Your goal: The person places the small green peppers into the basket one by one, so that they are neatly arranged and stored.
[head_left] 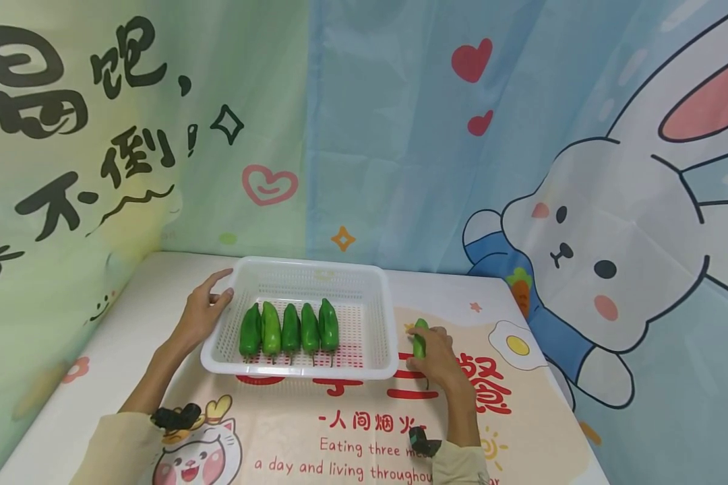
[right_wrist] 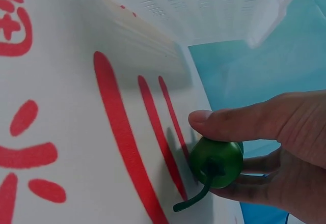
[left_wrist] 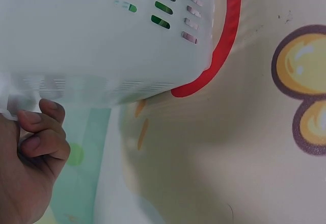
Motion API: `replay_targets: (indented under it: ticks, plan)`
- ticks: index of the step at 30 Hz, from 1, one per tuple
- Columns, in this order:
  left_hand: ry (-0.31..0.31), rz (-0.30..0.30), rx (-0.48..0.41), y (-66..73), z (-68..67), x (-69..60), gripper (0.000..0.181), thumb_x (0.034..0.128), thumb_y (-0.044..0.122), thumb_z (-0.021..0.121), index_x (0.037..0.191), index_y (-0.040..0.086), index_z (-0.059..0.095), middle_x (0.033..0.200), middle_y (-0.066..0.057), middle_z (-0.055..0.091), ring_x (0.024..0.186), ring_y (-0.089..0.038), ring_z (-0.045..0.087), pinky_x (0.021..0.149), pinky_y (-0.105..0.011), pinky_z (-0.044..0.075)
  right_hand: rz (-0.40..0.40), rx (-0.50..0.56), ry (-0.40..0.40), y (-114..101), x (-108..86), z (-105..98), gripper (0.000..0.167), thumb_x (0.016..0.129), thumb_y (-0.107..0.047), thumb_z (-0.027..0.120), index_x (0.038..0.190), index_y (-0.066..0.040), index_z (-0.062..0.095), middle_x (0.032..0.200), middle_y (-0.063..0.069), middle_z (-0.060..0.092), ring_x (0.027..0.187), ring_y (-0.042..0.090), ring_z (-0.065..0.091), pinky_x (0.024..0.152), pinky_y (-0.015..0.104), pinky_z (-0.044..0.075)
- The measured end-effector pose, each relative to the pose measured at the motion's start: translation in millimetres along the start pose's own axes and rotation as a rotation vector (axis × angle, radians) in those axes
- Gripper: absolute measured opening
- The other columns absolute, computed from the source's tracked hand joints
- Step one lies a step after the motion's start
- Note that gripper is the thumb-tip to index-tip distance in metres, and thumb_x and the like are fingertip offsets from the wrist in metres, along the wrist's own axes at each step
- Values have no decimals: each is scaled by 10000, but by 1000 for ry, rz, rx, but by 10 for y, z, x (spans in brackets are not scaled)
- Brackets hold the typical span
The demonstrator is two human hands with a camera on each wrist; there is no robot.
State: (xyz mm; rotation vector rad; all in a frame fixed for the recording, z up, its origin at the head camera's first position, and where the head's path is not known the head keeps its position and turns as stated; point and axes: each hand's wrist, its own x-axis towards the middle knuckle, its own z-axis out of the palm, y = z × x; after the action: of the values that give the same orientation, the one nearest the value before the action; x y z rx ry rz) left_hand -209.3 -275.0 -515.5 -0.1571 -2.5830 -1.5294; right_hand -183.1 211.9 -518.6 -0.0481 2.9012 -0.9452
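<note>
A white plastic basket (head_left: pixel 303 370) with slotted walls stands on the table, and several green peppers (head_left: pixel 290 329) lie in it side by side, stems toward me. At its left side my left hand (head_left: pixel 201 311) grips the rim; in the left wrist view the fingers (left_wrist: pixel 48 145) curl at the basket's outer edge, the thumb hidden. Right of the basket, my right hand (head_left: pixel 438 357) pinches one green pepper (head_left: pixel 420 340) between thumb and fingers, over the printed cloth. The right wrist view shows that pepper's stem end (right_wrist: pixel 216 165), its curved stem pointing down and left.
The table is covered by a printed cloth (head_left: pixel 352 428) with red lettering and cartoon pictures. Behind it hangs a curtain (head_left: pixel 376 135) with hearts and a large rabbit. A dark wrist camera (head_left: pixel 425 442) sits on each forearm.
</note>
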Motion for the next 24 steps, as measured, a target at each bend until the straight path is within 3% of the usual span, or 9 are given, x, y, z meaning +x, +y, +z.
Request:
replay_targets:
  ticks: [14, 24]
  plan:
    - [4, -2, 5, 5, -2, 18, 579, 1166, 188, 516, 1696, 45, 333, 1144, -418, 737, 760, -354, 811, 579, -299, 643, 2, 20, -21, -80, -52, -90, 658, 907, -117, 878, 1521, -162, 645, 1587, 253, 461, 1292, 435, 475, 1055, 619, 595]
    - [7, -8, 12, 9, 5, 9, 577, 1168, 193, 515, 1694, 42, 334, 1155, -420, 733, 762, -351, 810, 580, -301, 643, -38, 18, -10, -144, -101, -127, 635, 901, -97, 881, 1494, -147, 661, 1585, 255, 474, 1292, 436, 478, 1062, 619, 600]
